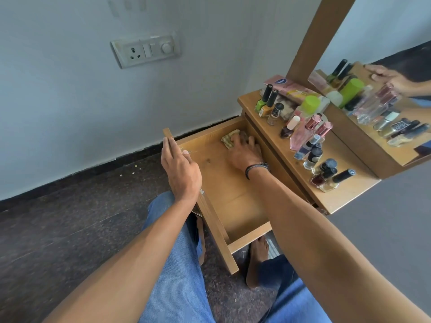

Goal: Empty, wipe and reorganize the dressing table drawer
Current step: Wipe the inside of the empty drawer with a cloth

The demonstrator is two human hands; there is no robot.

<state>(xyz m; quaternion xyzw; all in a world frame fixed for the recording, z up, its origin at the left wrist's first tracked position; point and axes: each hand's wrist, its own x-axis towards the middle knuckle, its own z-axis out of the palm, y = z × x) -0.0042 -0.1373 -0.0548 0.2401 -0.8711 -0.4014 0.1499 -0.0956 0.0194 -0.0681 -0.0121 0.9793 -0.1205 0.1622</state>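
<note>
The wooden drawer (pixel 233 201) is pulled out from the dressing table, and its floor is bare apart from a cloth. My right hand (pixel 245 152) lies flat inside the drawer near its far corner, pressing a yellowish checked cloth (pixel 229 139) onto the bottom; most of the cloth is hidden under my fingers. My left hand (pixel 179 169) holds the top edge of the drawer front (pixel 217 229), fingers along the outside and thumb over the inner side.
The table top (pixel 345 194) carries several nail polish bottles (pixel 265 101), a pink perfume bottle (pixel 303 131), a green-capped bottle (pixel 307 106) and a pink box (pixel 291 86). A mirror (pixel 382 89) stands behind them. A wall socket panel (pixel 145 51) is at left. My knees and bare feet are below the drawer.
</note>
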